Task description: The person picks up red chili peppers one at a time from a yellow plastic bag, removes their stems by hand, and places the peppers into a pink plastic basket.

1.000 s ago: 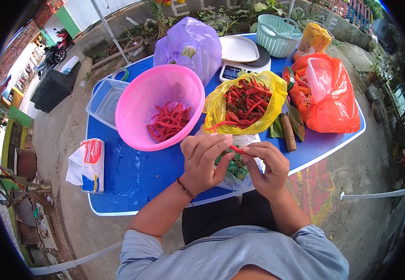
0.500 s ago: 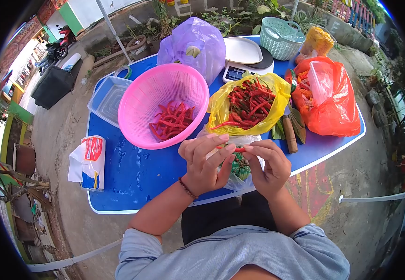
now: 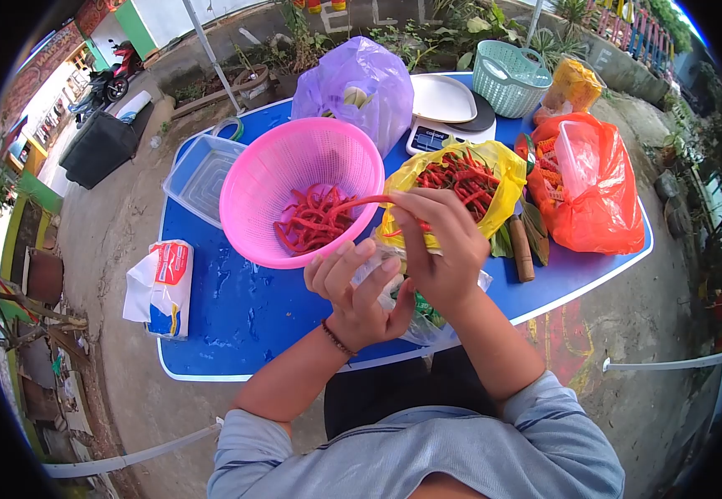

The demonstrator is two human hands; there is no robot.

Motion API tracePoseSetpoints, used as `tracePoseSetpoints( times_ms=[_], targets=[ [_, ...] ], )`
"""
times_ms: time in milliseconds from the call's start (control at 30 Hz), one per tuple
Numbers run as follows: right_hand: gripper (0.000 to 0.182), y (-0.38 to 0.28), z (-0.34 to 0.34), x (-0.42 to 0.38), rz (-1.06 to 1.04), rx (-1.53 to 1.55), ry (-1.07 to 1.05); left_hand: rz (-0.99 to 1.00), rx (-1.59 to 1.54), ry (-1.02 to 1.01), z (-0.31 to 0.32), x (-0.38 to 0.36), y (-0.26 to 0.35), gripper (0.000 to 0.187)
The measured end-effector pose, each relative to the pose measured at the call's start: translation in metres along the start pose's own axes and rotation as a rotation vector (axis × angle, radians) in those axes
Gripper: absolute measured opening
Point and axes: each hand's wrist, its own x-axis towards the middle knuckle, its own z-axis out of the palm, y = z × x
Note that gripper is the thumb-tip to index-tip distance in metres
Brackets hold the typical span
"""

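Note:
A long red chili pepper [image 3: 362, 200] is pinched between the thumb and fingers of my right hand [image 3: 444, 241]. It points left, its far end over the rim of the pink colander [image 3: 248, 158]. Inside that colander lies a heap of red chilies [image 3: 315, 220]. Just below the colander's right side, my left hand [image 3: 359, 299] is loosely curled with fingers apart, and nothing shows in it. Behind my right hand, a yellow plastic bag [image 3: 506, 179] stands open, full of red chilies with green stems. A clear plastic bag [image 3: 469, 287] with green contents is partly hidden beneath my hands.
On the blue table [image 3: 219, 316] are a tissue pack [image 3: 170, 283], a clear container [image 3: 199, 179], a purple bag [image 3: 386, 79], a kitchen scale [image 3: 427, 140], a green basket [image 3: 502, 83], an orange bag [image 3: 602, 208] and a wooden-handled knife [image 3: 520, 249].
Both hands were together on a red chili; they are now apart. My right hand has moved up and left with the chili towards the colander. The view has shifted slightly.

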Motion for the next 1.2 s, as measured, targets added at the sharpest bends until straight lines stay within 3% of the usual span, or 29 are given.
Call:
tracePoseSetpoints(
  times_ms=[67,233,333,667,867,1067,1200],
  targets=[
    [0.026,0.002,0.002,0.003,0.089,-0.006,-0.173,-0.024,0.027,-0.02,0.0,0.001,0.0,0.046],
    [0.03,-0.001,-0.014,-0.006,0.115,-0.068,-0.181,0.067,0.055,-0.133,-0.003,0.01,-0.002,0.055],
    [0.031,-0.002,-0.027,-0.011,0.138,-0.09,-0.185,0.045,-0.092,-0.084,0.006,0.006,0.002,0.044],
    [0.02,-0.005,-0.058,-0.034,0.334,-0.219,-0.234,0.019,-0.218,-0.459,0.008,0.014,0.002,0.047],
    [0.022,0.001,-0.066,-0.042,0.365,-0.228,-0.265,-0.04,-0.117,-0.619,0.014,0.011,0.004,0.049],
    [0.031,0.004,-0.066,-0.033,0.113,-0.595,-0.339,-0.045,-0.111,-0.679,0.011,0.006,0.003,0.048],
    [0.028,0.006,-0.075,-0.04,0.189,-0.612,-0.426,-0.05,-0.108,-0.69,0.008,0.01,0.005,0.048]
  ],
)
